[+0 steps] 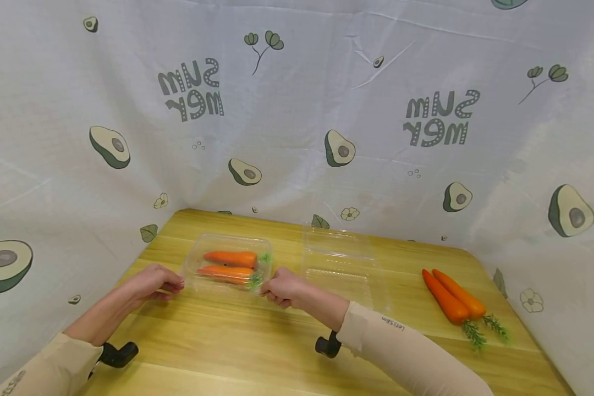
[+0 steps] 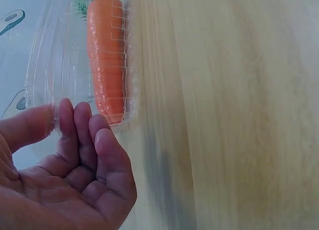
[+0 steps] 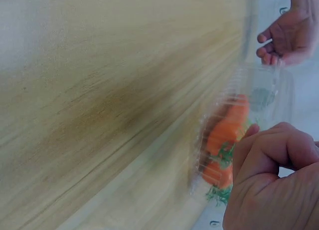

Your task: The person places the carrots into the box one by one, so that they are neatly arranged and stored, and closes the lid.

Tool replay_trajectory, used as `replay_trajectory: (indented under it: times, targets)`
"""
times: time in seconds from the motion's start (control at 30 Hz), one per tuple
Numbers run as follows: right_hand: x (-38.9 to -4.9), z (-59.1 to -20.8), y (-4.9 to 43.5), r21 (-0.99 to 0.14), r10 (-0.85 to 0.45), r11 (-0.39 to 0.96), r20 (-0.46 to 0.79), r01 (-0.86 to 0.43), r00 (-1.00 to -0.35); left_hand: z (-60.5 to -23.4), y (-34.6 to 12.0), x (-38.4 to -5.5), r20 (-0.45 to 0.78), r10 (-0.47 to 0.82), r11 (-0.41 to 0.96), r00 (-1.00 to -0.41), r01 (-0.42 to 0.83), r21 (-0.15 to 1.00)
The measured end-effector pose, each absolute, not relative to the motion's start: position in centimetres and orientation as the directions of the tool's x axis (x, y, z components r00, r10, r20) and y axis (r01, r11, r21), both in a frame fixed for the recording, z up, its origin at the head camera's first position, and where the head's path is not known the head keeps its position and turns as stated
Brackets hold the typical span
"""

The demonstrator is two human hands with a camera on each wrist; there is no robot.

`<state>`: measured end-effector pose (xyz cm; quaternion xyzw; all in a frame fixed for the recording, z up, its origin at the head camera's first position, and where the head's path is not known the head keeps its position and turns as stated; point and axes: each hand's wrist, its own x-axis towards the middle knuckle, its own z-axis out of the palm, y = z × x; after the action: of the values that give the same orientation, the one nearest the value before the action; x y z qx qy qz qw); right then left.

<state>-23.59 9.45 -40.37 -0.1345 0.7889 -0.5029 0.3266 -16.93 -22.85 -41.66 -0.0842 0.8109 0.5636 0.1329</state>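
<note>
A clear plastic box (image 1: pixel 193 269) stands on the left part of the table with two orange carrots with green tops inside. One of these, the nearer carrot (image 2: pixel 105 60), lies along the box's side wall in the left wrist view. At the box's near left corner, my left hand (image 1: pixel 150 283) pinches the rim between thumb and fingertips. My right hand (image 1: pixel 284 287) has its fingers curled at the near right corner, pinching the rim beside the green tops. In the right wrist view the right hand (image 3: pixel 276 175) partly covers that corner.
Just right of my right hand lies another clear plastic box (image 1: pixel 344 275), opened out flat. Two loose carrots (image 1: pixel 447 300) lie farther right, near the wooden table's (image 1: pixel 218 346) right edge. A printed curtain (image 1: pixel 297 126) hangs behind the table and along its sides.
</note>
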Motion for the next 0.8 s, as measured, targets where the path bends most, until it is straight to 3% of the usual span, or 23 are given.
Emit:
replay_trajectory:
  times: [0.27,0.6,0.8]
  targets:
    - [-23.1,-40.7,9.0,-0.881,-0.505,0.461,-0.361,0.108,-0.784,-41.8,-22.9,-17.0,-0.318,-0.004,0.352,-0.948,-0.299,0.887]
    - [-22.7,-39.8,10.1,-0.880,-0.520,0.468,-0.350,0.083,-0.779,-41.7,-23.1,-17.2,-0.307,-0.031,0.447,-0.951,-0.287,0.847]
    - [-22.5,-38.4,11.5,-0.865,-0.520,0.502,-0.317,0.017,-0.793,-40.5,-22.8,-16.8,-0.185,-0.101,0.591,-0.978,-0.209,0.779]
